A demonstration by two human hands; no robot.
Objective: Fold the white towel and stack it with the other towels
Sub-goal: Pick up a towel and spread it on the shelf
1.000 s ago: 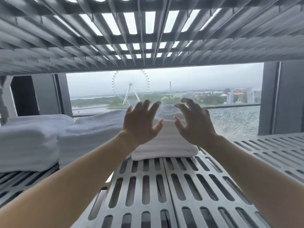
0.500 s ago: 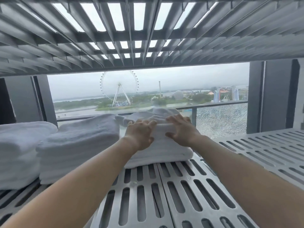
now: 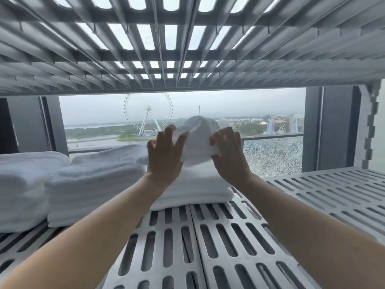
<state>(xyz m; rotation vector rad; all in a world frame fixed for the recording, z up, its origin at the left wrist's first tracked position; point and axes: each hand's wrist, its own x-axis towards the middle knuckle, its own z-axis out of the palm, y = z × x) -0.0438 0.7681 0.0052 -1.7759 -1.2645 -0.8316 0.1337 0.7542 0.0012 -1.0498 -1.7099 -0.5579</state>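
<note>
1. Location of item: the white towel sits on the slatted shelf, right of the other towels. Its lower layers lie flat and folded; its upper part is raised in a hump between the hands.
2. Right hand: grip closed, with curled fingers and thumb pinching the right edge of the raised part.
3. Left hand: grip released, fingers spread and straight, laid against the left side of the raised part. No pinch is plainly visible.
4. Risk, uneven hold: only one side is pinched, so the raised layer may slide or twist towards the left and spoil the fold.
5. Risk, headroom: the upper shelf hangs low, so a higher lift could brush the cloth against it.
6. Risk, slots: a loose corner could drop into the shelf openings and snag.
7. Risk, neighbours: the middle pile lies just beside the left hand, and a sideways push could disturb its edge.
8. Containers: no closed container is in view. The shelf bay holds three lots: the far-left pile, the middle pile, and the towel in hand.
9. Judgement: final squaring is in progress and stacking is nearly complete.
</note>
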